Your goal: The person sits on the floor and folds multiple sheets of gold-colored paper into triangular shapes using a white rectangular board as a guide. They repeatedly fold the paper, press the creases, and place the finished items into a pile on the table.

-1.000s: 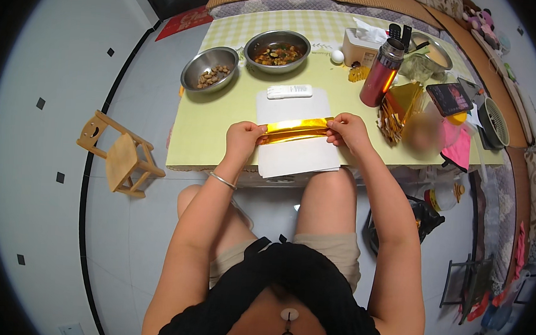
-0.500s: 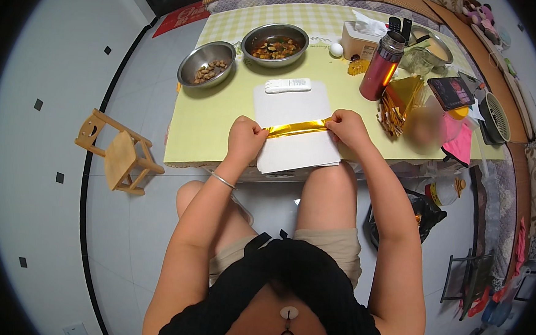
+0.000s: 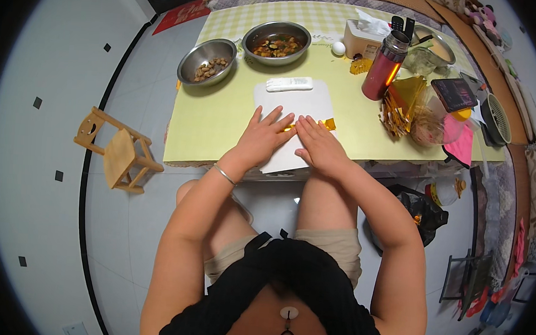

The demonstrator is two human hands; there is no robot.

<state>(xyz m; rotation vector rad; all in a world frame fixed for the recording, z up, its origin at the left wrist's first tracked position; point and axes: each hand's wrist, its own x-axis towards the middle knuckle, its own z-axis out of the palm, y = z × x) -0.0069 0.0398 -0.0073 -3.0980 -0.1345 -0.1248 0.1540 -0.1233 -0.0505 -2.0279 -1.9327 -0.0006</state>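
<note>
A shiny gold foil strip [image 3: 330, 124] lies across a white board [image 3: 290, 100] at the table's near edge. My left hand [image 3: 262, 136] rests flat over the strip's left part, fingers spread. Beside it my right hand [image 3: 320, 144] presses flat on the strip, its fingertips close to the left hand's. Most of the foil is hidden under both hands; its right end and a sliver between the hands show. Beyond the hands, a white oblong object [image 3: 289, 84] lies on the board's far part.
Two steel bowls stand at the back left, one with nuts [image 3: 206, 70], one with food in liquid [image 3: 276, 46]. To the right are a red thermos [image 3: 385, 65], folded gold foil pieces [image 3: 400, 108], a tissue box [image 3: 363, 39] and a phone [image 3: 453, 94]. A wooden chair [image 3: 121, 152] stands left.
Both hands had pinched the strip's ends and held it stretched; they have let go, moved inward and now lie flat over it on the board.
</note>
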